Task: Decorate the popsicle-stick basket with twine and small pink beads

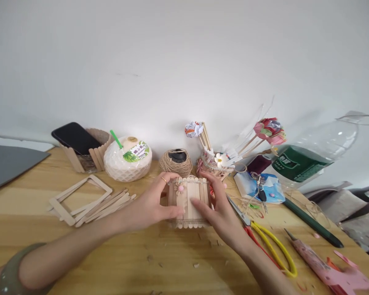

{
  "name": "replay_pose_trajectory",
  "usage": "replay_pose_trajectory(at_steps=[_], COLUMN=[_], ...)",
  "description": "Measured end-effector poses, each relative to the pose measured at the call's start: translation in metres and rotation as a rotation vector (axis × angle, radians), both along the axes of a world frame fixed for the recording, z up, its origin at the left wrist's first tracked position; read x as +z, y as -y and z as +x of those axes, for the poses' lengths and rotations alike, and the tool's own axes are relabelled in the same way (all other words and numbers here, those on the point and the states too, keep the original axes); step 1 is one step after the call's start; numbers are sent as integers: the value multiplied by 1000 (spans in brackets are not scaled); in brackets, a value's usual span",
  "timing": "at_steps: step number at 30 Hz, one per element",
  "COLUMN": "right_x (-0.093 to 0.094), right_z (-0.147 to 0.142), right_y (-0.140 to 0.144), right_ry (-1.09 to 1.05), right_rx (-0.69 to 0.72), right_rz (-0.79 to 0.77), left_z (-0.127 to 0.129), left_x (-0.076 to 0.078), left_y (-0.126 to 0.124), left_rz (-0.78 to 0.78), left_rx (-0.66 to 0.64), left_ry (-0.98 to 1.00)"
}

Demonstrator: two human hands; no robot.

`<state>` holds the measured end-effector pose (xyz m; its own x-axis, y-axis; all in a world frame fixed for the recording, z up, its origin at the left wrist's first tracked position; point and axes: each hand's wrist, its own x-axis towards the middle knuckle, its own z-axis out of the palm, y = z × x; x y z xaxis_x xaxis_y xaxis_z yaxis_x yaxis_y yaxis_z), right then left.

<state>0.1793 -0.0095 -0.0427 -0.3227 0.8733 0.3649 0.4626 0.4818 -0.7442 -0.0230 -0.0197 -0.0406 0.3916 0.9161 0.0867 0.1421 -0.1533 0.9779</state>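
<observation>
A small box made of popsicle sticks [193, 200] stands on the table in front of me, with scalloped stick ends along its top and bottom. Twine runs along its edges, and a little flower with a pink centre [181, 188] is fixed at its upper left. My left hand [161, 200] grips the box's left side, thumb on the front and fingers at the top. On the right side my right hand [217, 205] holds it too, its thumb pressed to the front sticks. The fingertips behind the box are partly hidden.
Behind the box are a twine ball [176, 162] and a decorated pot [215, 164] with paper flowers. Scissors [261, 237], a pink glue gun [326, 262] and a plastic bottle [310, 155] lie right. Loose sticks [107, 208], a stick frame [80, 196] and a wrapped coconut [127, 162] are left.
</observation>
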Motion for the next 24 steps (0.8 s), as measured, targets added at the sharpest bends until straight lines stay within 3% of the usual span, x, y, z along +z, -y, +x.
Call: replay_pose_trajectory(at_steps=[4, 10, 24], right_x=[-3, -2, -2], right_z=[-2, -4, -5], right_y=[5, 12, 12], right_ry=[-25, -7, -1], right_rx=[-17, -7, 11], right_rz=[51, 138, 158], left_z=[3, 2, -7], left_x=[4, 14, 27], left_y=[2, -2, -2], left_rz=[-104, 39, 61], left_rx=[50, 138, 12], left_ry=[80, -25, -137])
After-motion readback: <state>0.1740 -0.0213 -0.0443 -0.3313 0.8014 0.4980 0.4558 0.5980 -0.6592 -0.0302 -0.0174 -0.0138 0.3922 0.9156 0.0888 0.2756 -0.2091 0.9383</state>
